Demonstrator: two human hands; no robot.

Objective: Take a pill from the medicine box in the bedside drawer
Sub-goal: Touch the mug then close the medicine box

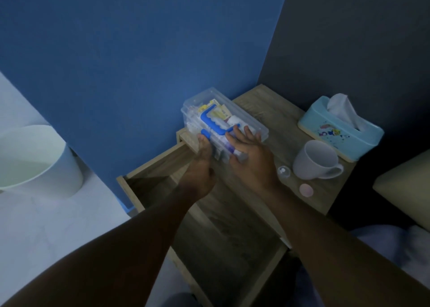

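A clear plastic medicine box (207,106) with a blue handle lies on the left part of the wooden bedside table top (270,111), against the blue wall. Packets and small bottles show through its lid. My left hand (201,167) grips the box's near left end, thumb by the blue clasp. My right hand (250,154) rests flat on the lid's near right part, fingers spread. Below the hands the drawer (149,178) stands pulled out, its inside dark.
A grey mug (314,160) stands right of my hands, with a small clear bottle (283,171) and a pink round lid (306,189) beside it. A light blue tissue box (339,130) sits at the back right. A pale bin (35,160) stands on the floor at left.
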